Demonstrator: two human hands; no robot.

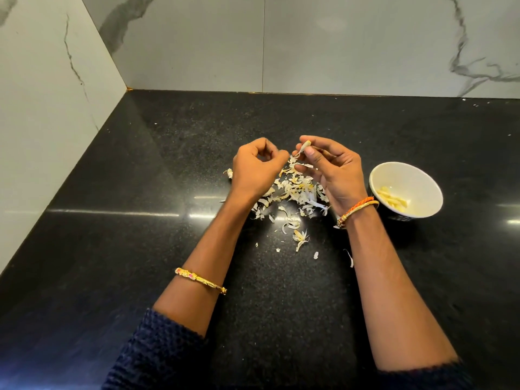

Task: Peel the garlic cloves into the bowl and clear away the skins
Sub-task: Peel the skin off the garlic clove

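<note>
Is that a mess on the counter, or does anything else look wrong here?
Only the garlic skins look messy: they lie scattered on the black counter under both hands, with stray flakes nearer the person. The bowl stands upright and holds peeled cloves.

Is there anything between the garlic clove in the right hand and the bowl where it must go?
Nothing visible. The right hand pinches the clove above the skins; the bowl stands open just to its right.

Skins on counter; bowl right; cloves inside
</note>
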